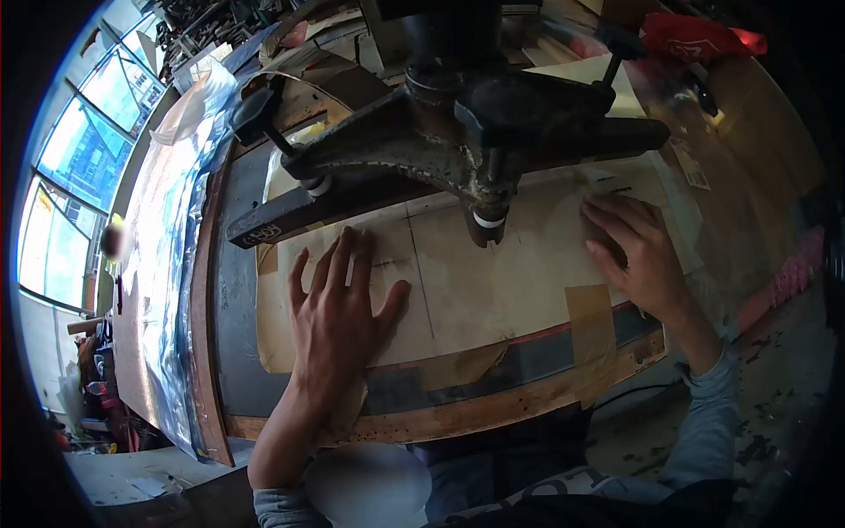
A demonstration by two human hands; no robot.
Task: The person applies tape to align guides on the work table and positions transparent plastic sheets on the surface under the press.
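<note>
My left hand (339, 308) lies flat on the left part of a pale sheet (475, 290), fingers spread, with nothing in it. On the sheet's right side rests my right hand (635, 251), its fingers bent and apart, holding nothing visible. Between and beyond the hands stands a dark metal machine head (422, 154) with black knobs, and its lower tip (488, 231) is over the sheet near a thin drawn line. A dark bar (326, 207) runs across the sheet's far part. Brown tape (591, 330) covers the sheet's near right edge.
A wooden-edged board (528, 400) lies under the sheet. Clear plastic film (167, 290) covers a surface at the left, near windows (84, 150). A red bag (695, 37) sits at the back right. Pink material (799, 264) shows at the far right.
</note>
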